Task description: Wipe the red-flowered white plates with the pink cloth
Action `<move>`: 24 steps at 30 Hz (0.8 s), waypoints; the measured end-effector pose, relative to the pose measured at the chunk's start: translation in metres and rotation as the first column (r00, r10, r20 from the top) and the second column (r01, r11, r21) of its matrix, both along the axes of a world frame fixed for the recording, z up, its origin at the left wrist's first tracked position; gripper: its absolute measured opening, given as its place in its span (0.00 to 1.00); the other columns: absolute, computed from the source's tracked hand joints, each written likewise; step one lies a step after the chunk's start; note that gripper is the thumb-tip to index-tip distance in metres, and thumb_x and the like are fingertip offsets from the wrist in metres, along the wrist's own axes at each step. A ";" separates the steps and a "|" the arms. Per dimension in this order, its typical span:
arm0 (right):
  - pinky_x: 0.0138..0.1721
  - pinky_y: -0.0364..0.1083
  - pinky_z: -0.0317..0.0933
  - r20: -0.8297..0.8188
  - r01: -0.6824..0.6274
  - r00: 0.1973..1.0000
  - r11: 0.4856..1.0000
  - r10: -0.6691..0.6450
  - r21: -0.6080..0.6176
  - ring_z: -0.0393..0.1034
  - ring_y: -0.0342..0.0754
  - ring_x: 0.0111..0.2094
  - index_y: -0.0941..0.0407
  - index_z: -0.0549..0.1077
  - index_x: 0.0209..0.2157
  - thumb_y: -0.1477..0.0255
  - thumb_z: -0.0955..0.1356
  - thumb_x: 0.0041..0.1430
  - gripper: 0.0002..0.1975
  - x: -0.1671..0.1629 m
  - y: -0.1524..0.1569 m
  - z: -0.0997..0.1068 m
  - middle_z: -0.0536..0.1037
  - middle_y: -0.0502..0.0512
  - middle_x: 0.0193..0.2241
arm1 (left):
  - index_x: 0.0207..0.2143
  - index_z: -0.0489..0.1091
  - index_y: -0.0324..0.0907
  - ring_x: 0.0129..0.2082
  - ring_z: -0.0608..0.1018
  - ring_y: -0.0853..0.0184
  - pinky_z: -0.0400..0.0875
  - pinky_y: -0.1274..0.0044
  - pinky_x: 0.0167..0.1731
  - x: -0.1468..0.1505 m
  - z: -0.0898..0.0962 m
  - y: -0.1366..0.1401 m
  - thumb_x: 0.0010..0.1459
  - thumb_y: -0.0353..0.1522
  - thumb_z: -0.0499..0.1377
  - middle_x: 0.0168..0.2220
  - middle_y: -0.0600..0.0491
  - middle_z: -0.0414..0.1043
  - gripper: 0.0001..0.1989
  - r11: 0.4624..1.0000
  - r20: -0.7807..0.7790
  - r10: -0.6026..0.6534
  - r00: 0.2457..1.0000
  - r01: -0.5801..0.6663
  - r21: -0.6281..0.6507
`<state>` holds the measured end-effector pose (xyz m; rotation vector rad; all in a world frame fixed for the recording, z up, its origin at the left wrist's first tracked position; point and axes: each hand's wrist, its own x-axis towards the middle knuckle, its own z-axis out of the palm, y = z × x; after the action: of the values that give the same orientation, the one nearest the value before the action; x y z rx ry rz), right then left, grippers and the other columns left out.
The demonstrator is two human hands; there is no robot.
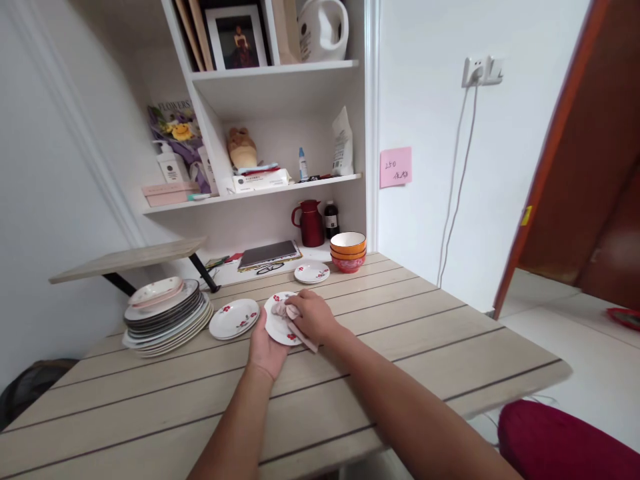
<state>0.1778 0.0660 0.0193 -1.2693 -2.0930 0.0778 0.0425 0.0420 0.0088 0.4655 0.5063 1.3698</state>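
In my left hand [267, 350] is a small white plate [276, 331] with red flowers, gripped at its left and lower edge above the table. My right hand [313, 317] presses a pale pink cloth [303, 337] against the plate's face; part of the cloth hangs past the rim. Just left of the held plate lie small flowered plates [233, 319], stacked on the table. Behind my right hand sit more small flowered plates [311, 272], also stacked. The fingertips of my right hand are partly hidden in the cloth.
A tall stack of plates [165, 327] stands at the left by a small raised shelf [130, 259]. Stacked bowls [349, 253] sit at the back right, near a red jug [311, 223]. Glasses [270, 269] lie before a dark laptop-like slab [269, 253]. A magenta seat [555, 443] is lower right.
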 end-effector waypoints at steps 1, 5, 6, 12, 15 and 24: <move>0.41 0.45 0.56 0.012 -0.033 0.999 0.999 0.033 0.002 0.66 0.50 0.41 0.51 0.76 0.45 0.72 0.67 0.56 0.15 -0.003 -0.002 -0.001 0.73 0.56 0.39 | 0.54 0.70 0.38 0.45 0.79 0.56 0.71 0.62 0.50 -0.001 0.000 0.000 0.65 0.41 0.51 0.45 0.43 0.78 0.22 1.000 -0.001 0.024 1.000 -0.024 -0.007; 0.41 0.45 0.57 0.039 -0.165 0.986 0.984 0.163 0.061 0.66 0.49 0.41 0.51 0.76 0.44 0.68 0.68 0.57 0.13 -0.014 -0.008 -0.004 0.73 0.56 0.40 | 0.52 0.71 0.38 0.43 0.80 0.58 0.72 0.63 0.49 -0.005 0.000 0.001 0.65 0.41 0.51 0.41 0.45 0.80 0.21 0.998 -0.013 0.029 0.999 -0.030 -0.051; 0.42 0.45 0.57 0.034 -0.179 0.984 0.981 0.177 0.077 0.66 0.49 0.41 0.51 0.76 0.44 0.68 0.67 0.57 0.13 -0.016 -0.008 -0.004 0.73 0.55 0.40 | 0.51 0.71 0.39 0.43 0.80 0.58 0.72 0.63 0.49 -0.005 0.000 0.001 0.64 0.41 0.52 0.41 0.45 0.80 0.20 0.998 -0.023 0.007 1.000 -0.008 -0.061; 0.43 0.45 0.57 -0.063 0.009 0.998 0.999 -0.005 0.054 0.67 0.50 0.42 0.50 0.75 0.48 0.72 0.66 0.57 0.16 -0.006 -0.001 -0.001 0.73 0.56 0.40 | 0.52 0.71 0.40 0.46 0.79 0.55 0.69 0.60 0.51 0.001 -0.003 0.001 0.63 0.41 0.53 0.43 0.44 0.79 0.20 0.998 -0.032 -0.049 0.998 0.047 -0.037; 0.42 0.45 0.57 -0.059 0.115 0.992 0.993 -0.116 -0.009 0.67 0.50 0.41 0.51 0.75 0.47 0.74 0.66 0.56 0.17 0.002 0.003 -0.001 0.73 0.57 0.40 | 0.53 0.71 0.40 0.48 0.78 0.55 0.68 0.60 0.53 0.002 -0.005 0.001 0.63 0.40 0.54 0.45 0.43 0.79 0.20 1.000 -0.004 -0.003 1.000 0.003 -0.026; 0.38 0.44 0.57 0.063 -0.045 0.997 0.996 0.050 -0.072 0.67 0.50 0.40 0.51 0.76 0.43 0.71 0.66 0.58 0.12 -0.012 -0.009 -0.002 0.73 0.55 0.38 | 0.54 0.70 0.38 0.43 0.80 0.58 0.72 0.65 0.49 -0.006 0.000 0.002 0.65 0.42 0.50 0.45 0.43 0.78 0.23 0.984 0.109 0.177 0.978 -0.174 -0.037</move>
<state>0.1657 0.0567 0.0177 -1.2795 -2.1937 0.1345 0.0363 0.0438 0.0087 0.3256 0.4817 1.5472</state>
